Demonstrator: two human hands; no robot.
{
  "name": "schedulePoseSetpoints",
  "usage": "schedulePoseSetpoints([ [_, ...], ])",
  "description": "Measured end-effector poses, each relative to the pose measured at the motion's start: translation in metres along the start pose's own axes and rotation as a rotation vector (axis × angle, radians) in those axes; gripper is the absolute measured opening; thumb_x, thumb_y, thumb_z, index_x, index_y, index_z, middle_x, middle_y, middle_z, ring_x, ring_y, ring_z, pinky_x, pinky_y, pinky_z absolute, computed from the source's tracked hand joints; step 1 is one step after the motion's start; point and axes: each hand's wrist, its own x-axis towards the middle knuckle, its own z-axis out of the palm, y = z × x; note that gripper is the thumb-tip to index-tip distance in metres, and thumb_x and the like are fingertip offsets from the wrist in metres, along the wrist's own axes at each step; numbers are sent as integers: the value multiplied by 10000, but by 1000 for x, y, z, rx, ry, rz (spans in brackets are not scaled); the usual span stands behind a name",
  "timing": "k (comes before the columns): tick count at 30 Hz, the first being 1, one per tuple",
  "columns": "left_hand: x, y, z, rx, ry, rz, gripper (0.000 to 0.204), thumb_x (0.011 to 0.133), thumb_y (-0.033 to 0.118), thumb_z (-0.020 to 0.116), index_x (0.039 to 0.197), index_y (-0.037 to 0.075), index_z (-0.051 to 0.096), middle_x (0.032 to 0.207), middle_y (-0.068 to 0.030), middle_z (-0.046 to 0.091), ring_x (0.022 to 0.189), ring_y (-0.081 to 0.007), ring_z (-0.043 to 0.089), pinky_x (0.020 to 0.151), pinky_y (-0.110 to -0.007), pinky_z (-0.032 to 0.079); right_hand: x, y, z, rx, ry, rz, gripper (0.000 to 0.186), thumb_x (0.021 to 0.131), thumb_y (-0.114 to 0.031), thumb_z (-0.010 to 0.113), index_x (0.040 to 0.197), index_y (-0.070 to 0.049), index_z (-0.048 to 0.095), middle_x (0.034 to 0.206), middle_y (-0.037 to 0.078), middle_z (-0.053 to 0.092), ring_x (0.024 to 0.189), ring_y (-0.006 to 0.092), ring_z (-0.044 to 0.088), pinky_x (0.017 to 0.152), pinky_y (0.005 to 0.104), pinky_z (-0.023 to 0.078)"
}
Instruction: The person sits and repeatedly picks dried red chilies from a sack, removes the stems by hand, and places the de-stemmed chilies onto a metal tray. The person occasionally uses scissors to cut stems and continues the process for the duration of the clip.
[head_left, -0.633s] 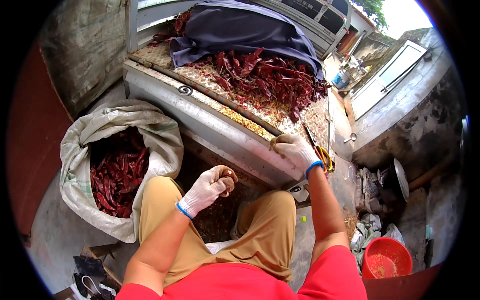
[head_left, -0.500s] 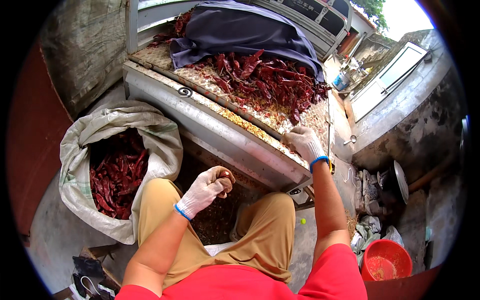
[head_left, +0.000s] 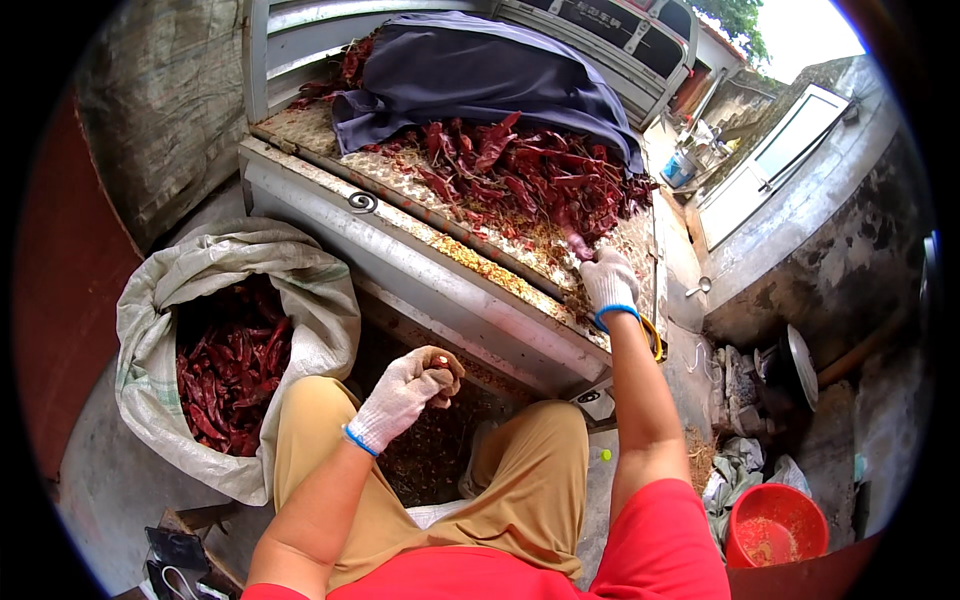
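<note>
Above my lap, my left hand (head_left: 408, 392), in a whitish knit glove with a blue cuff, is closed around a dried red chili pepper (head_left: 441, 362); only its end pokes out of the fingers. My right hand (head_left: 610, 282), gloved the same way, reaches to the near right edge of a flat truck bed. Its fingers are closed on the end of a blurred reddish chili pepper (head_left: 577, 244) by the heap. That heap of dried chili peppers (head_left: 530, 165) covers the bed, partly under a dark blue-purple cloth (head_left: 480, 65).
A white woven sack (head_left: 325, 235) of dried chilies stands open by my left knee. Yellow seeds (head_left: 480, 257) line the metal edge of the truck bed (head_left: 410, 262). At lower right is a red basin (head_left: 780, 510). A ladle (head_left: 703, 286) lies right of the truck.
My right hand has moved forward from the bed's edge to the heap and now grips a chili. The left hand is nearly still, its wrist slightly turned. The view has shifted a little.
</note>
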Motion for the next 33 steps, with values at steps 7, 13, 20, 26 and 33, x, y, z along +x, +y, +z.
schedulePoseSetpoints([
  [7,-1,0,4,-22,31,71,145,988,83,540,1087,15,619,971,-38,652,857,-99,610,790,-258,524,-90,14,-20,177,245,-515,144,890,-216,629,964,-125,713,856,128,702,778,316,693,677,424,544],
  [13,1,-11,2,163,59,247,253,968,7,472,1180,-26,604,1083,-67,655,979,-128,613,933,-271,487,-163,-22,-28,-199,0,-993,111,873,-185,618,962,-134,659,830,105,663,780,320,682,652,451,537],
  [20,6,-21,3,79,54,190,320,953,0,450,1237,-55,588,1141,-63,645,1034,-118,597,988,-273,466,-183,-58,-29,-54,-213,-1038,151,870,-218,609,940,-101,674,899,134,693,837,349,694,698,473,562],
  [26,1,-9,7,-39,10,26,376,1005,170,564,1315,-35,507,1042,-58,622,861,-129,616,819,-272,528,-177,-61,-9,263,-163,-1031,161,880,-227,597,964,-138,701,889,134,681,852,354,677,718,472,545],
  [33,-2,-3,17,53,5,128,360,980,209,637,1260,12,527,977,-22,603,835,-90,572,761,-258,510,-186,-73,2,434,-208,-885,182,861,-198,626,979,-93,718,924,142,711,890,325,696,781,411,554],
])
